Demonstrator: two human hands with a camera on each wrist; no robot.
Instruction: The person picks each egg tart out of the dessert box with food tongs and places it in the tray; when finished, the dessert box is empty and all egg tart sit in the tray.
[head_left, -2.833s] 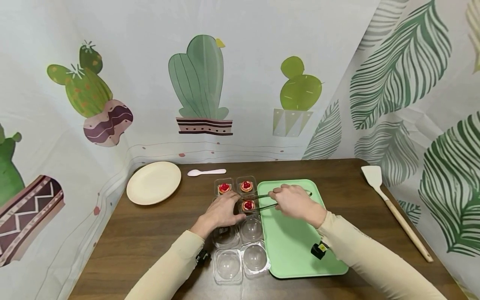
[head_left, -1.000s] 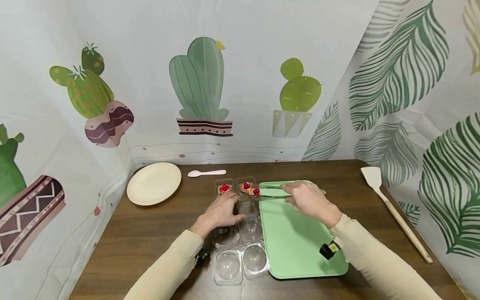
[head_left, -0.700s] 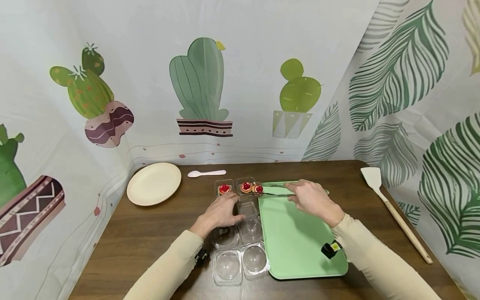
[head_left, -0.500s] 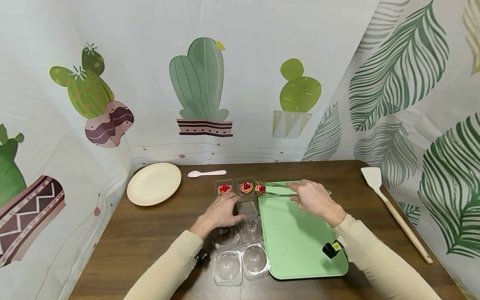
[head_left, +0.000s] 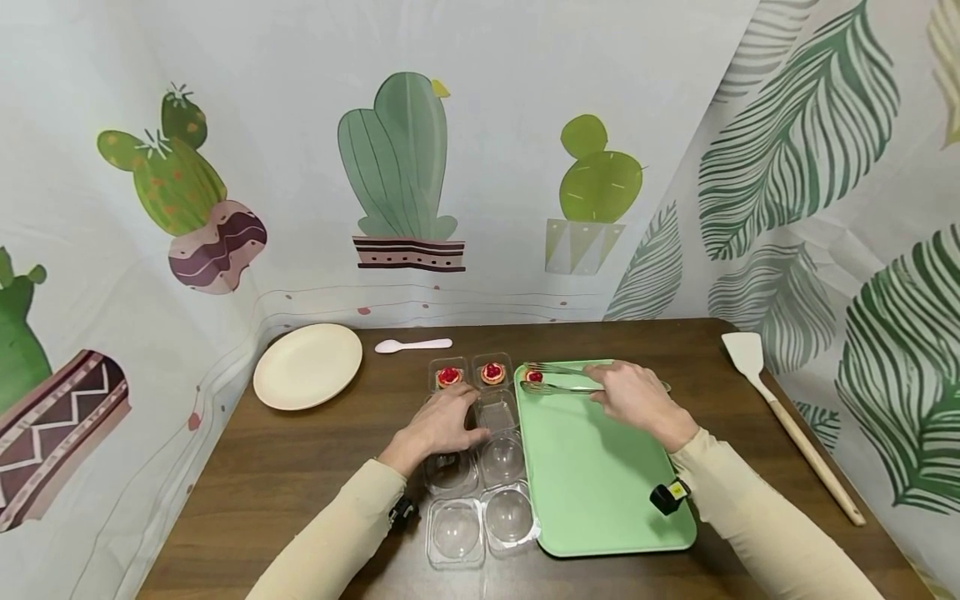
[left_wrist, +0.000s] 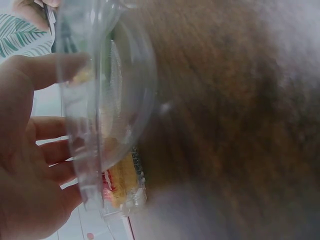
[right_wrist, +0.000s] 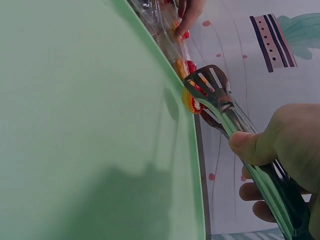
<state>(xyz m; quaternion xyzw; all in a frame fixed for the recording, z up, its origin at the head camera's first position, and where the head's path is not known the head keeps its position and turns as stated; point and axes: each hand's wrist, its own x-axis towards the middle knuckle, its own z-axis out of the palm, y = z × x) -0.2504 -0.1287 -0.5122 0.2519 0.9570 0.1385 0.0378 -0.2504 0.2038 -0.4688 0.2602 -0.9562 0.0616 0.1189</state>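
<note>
Tart (head_left: 533, 377) now over green tray (head_left: 607, 483)

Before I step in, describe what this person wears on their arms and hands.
The left hand and right hand are bare, without gloves. The left sleeve and right sleeve are long and cream. Each wrist bears a small black device: the left device and the right device, which shows a yellow patch.

The green tray (head_left: 581, 475) leaves room over its middle, clear containers (head_left: 510, 514) lining its left edge.
</note>
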